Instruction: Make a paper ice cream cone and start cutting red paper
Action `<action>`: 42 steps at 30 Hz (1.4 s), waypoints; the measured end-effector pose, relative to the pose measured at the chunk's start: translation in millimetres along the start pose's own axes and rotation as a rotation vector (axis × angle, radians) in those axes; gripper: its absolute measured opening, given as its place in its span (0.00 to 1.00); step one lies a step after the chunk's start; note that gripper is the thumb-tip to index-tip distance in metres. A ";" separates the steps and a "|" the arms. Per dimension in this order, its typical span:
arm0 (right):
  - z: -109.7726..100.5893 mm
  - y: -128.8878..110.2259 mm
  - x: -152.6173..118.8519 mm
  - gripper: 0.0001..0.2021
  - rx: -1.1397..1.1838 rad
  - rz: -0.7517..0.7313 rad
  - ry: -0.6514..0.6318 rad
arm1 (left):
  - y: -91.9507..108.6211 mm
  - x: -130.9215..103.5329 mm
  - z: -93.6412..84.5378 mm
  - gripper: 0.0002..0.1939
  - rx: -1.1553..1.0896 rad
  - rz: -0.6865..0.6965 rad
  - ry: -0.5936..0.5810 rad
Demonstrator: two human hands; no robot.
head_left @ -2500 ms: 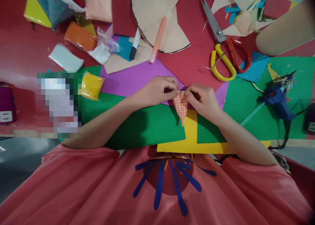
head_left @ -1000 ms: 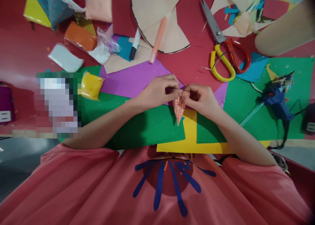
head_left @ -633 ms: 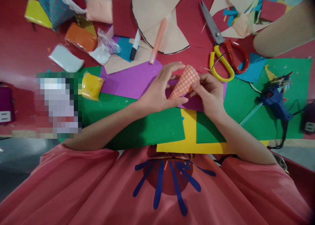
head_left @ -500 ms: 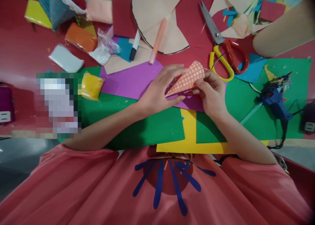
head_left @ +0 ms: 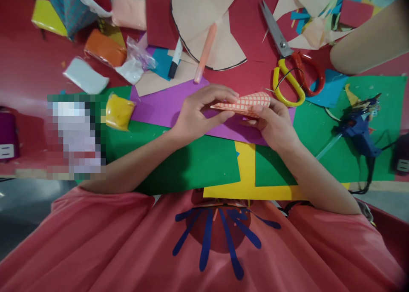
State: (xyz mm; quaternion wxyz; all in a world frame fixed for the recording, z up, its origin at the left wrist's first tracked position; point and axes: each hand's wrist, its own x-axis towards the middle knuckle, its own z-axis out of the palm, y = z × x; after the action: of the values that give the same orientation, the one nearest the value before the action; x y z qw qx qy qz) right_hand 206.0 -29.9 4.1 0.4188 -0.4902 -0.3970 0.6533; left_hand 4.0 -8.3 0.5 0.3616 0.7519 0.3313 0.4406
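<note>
Checked cone (head_left: 247, 103) in left hand (head_left: 200, 111) and right hand (head_left: 276, 124), label (head_left: 7, 151) illegible

Head-worn view, forward and down, table close

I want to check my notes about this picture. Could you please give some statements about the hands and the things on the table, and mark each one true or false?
1. The right hand holds the checked paper cone near its wide end. True.
2. The narrow tip of the cone points towards the right hand. False: it points towards the left hand.
3. The glue gun lies on purple paper. False: it lies on green paper.
4. The scissors are nearer to the right hand than to the left hand. True.
5. The marker with the black cap is right of the orange pen. False: it is on the left of it.
</note>
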 end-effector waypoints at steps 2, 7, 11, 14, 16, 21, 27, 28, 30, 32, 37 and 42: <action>0.8 0.0 -0.8 0.16 -0.004 0.011 -0.004 | 2.1 -0.6 1.0 0.07 0.020 0.025 -0.005; 4.1 -1.5 -2.2 0.14 0.056 0.049 -0.009 | 6.5 -1.1 3.1 0.06 0.053 -0.041 0.005; 5.6 -2.1 -2.4 0.14 0.061 0.053 -0.030 | 6.0 -1.2 3.4 0.05 0.013 -0.047 0.017; 6.4 -2.2 -2.5 0.15 0.067 0.040 -0.042 | 3.9 -1.3 3.9 0.04 -0.019 -0.038 0.022; 6.9 -2.4 -2.6 0.15 0.092 0.038 -0.040 | 2.7 -1.4 4.3 0.05 -0.038 -0.034 0.031; 4.9 -1.7 -0.9 0.15 0.114 0.035 -0.038 | 0.1 -1.9 3.5 0.06 -0.105 -0.076 0.031; 3.3 -3.6 0.4 0.15 0.107 0.087 -0.038 | -0.5 -1.3 3.6 0.11 -0.201 -0.201 0.022; 4.1 -4.4 0.2 0.15 0.117 0.097 -0.033 | -0.5 -1.0 4.2 0.11 -0.225 -0.190 0.036; 5.4 -5.6 -0.1 0.16 0.122 0.104 -0.035 | -1.2 -0.3 5.2 0.09 -0.269 -0.165 0.055; 5.3 -6.0 0.0 0.18 0.102 0.091 -0.049 | -3.4 0.1 5.3 0.08 -0.301 -0.149 0.083; -2.9 -6.5 1.9 0.18 0.013 0.015 0.112 | -13.7 1.3 -0.8 0.14 -0.243 -0.200 0.177; -6.4 -9.8 1.3 0.13 -0.096 -0.259 0.307 | -11.2 4.5 -5.7 0.16 -0.285 -0.330 0.039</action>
State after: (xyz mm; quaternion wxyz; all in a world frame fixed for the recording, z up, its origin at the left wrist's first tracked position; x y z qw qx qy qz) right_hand 213.5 -24.8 11.5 0.5311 -0.5483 -0.4190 0.4917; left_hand -1.4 2.7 -5.0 0.5251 0.6200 0.3913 0.4322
